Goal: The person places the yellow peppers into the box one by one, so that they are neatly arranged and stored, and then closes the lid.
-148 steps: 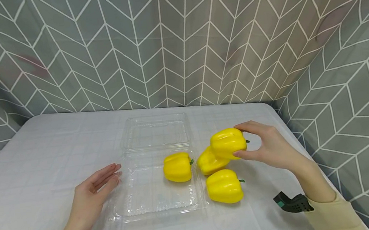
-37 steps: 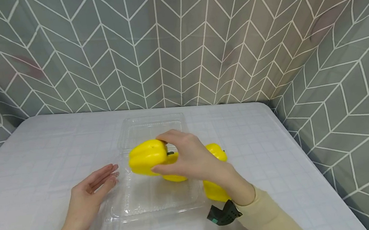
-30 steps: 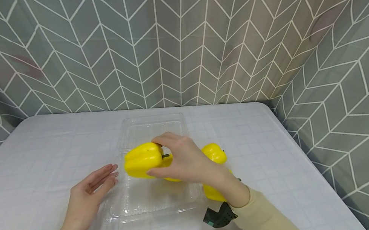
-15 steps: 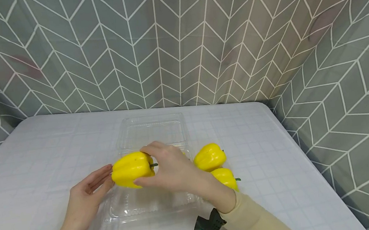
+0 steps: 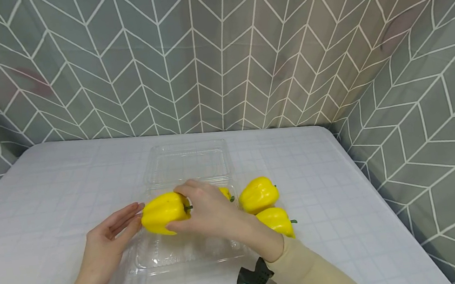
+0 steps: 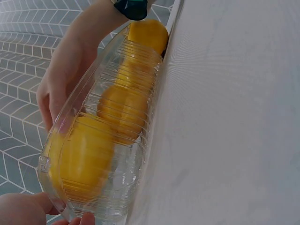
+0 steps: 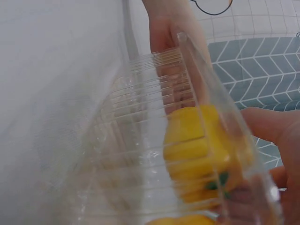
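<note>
My right hand (image 5: 210, 212) grips a yellow bell pepper (image 5: 161, 213) by its stem end, fingers on the far side and thumb on the near side. This pepper is inside the left part of a clear plastic clamshell container (image 5: 190, 257). A second yellow bell pepper (image 5: 225, 192) lies in the container's right part, mostly hidden behind my right hand. My left hand (image 5: 109, 235) is at the container's left wall, its fingers straight, close to the held pepper. In the left wrist view, my left thumb (image 6: 49, 205) shows by the container's rim.
Two more yellow bell peppers, one farther back (image 5: 259, 194) and one nearer (image 5: 280, 222), lie on the white-covered table (image 5: 67, 179) right of the container. The clear lid (image 5: 187, 161) lies folded back. A patterned curtain (image 5: 202, 70) stands behind the table.
My right hand has carried the bell pepper from the right side leftward and down into the container. The left hand has stayed nearly still.
</note>
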Available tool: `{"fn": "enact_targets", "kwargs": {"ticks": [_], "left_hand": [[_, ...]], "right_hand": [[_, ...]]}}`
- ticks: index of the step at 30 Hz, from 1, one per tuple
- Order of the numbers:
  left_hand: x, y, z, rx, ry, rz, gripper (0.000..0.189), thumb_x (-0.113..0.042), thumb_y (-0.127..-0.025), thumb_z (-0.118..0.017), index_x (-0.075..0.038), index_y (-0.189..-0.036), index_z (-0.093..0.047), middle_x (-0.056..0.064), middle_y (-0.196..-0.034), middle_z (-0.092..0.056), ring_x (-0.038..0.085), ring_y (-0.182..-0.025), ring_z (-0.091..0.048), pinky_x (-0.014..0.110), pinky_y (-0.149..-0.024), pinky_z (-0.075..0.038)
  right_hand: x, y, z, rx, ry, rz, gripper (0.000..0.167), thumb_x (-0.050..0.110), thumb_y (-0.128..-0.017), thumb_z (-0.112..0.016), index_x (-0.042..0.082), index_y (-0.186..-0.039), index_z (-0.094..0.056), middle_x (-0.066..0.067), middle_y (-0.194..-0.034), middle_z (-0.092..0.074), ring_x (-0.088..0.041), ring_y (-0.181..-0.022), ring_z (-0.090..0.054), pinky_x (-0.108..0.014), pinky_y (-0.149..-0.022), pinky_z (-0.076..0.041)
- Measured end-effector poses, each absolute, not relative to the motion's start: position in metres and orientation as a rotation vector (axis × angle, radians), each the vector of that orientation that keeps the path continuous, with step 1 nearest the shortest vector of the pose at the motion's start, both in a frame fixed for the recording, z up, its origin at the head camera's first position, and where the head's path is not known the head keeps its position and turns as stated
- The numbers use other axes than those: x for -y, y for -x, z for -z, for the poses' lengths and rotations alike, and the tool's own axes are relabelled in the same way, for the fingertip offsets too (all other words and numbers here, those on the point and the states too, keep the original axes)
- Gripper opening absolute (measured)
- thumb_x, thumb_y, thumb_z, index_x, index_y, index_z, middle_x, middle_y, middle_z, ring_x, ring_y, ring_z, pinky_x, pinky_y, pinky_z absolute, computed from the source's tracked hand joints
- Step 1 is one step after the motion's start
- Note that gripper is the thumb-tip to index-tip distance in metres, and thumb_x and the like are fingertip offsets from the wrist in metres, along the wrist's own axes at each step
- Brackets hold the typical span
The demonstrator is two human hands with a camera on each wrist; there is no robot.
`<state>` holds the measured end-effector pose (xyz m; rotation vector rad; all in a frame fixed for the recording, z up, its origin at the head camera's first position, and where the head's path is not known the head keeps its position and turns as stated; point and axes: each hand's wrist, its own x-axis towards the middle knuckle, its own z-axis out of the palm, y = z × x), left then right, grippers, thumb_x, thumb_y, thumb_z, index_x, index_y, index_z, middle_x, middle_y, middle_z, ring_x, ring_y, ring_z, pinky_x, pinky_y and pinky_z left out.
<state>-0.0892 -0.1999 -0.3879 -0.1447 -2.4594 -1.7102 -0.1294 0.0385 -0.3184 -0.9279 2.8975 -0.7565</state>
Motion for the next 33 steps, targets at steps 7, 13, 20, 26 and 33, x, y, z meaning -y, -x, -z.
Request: {"fn": "enact_targets", "kwargs": {"ticks": [7, 13, 20, 26, 33], "left_hand": [[0.199, 0.089, 0.390, 2.466, 0.166, 1.711, 0.047, -0.023, -0.099, -0.065, -0.002, -0.140, -0.054, -0.005, -0.133, -0.066, -0.009, -0.109, -0.063, 0.013, -0.087, -0.055], [0.200, 0.089, 0.390, 2.449, 0.174, 1.729, 0.047, -0.020, -0.099, -0.065, -0.001, -0.140, -0.054, -0.007, -0.132, -0.066, -0.007, -0.110, -0.064, 0.013, -0.088, -0.055], [0.200, 0.090, 0.390, 2.440, 0.185, 1.736, 0.046, -0.020, -0.099, -0.065, -0.001, -0.140, -0.054, -0.006, -0.132, -0.066, -0.006, -0.110, -0.064, 0.014, -0.088, -0.056], [0.200, 0.090, 0.389, 2.442, 0.179, 1.742, 0.047, -0.021, -0.099, -0.065, -0.001, -0.140, -0.054, -0.008, -0.132, -0.066, -0.006, -0.111, -0.063, 0.013, -0.089, -0.055], [0.201, 0.090, 0.388, 2.452, 0.165, 1.744, 0.048, -0.022, -0.099, -0.065, -0.002, -0.141, -0.054, -0.009, -0.131, -0.066, -0.007, -0.109, -0.064, 0.011, -0.089, -0.054]], "right_hand": [[-0.036, 0.133, 0.328, -2.891, 0.943, 0.662, 0.066, 0.049, -0.082, -0.079, 0.013, -0.133, -0.060, 0.002, -0.126, -0.063, -0.012, -0.107, -0.062, -0.019, -0.093, -0.054], [-0.034, 0.134, 0.335, -2.904, 0.948, 0.600, 0.063, 0.047, -0.083, -0.078, 0.012, -0.132, -0.061, 0.002, -0.126, -0.063, -0.013, -0.108, -0.063, -0.020, -0.094, -0.054], [-0.034, 0.134, 0.338, -2.931, 0.928, 0.572, 0.062, 0.047, -0.085, -0.075, 0.011, -0.132, -0.060, 0.000, -0.128, -0.062, -0.013, -0.108, -0.062, -0.022, -0.093, -0.054], [-0.034, 0.134, 0.338, -2.961, 0.943, 0.566, 0.057, 0.045, -0.084, -0.074, 0.010, -0.127, -0.061, 0.000, -0.124, -0.063, -0.012, -0.101, -0.061, -0.020, -0.085, -0.054], [-0.034, 0.135, 0.339, -2.992, 0.969, 0.545, 0.052, 0.043, -0.080, -0.074, 0.011, -0.119, -0.063, 0.003, -0.110, -0.062, -0.008, -0.087, -0.055, -0.017, -0.070, -0.049]]}}
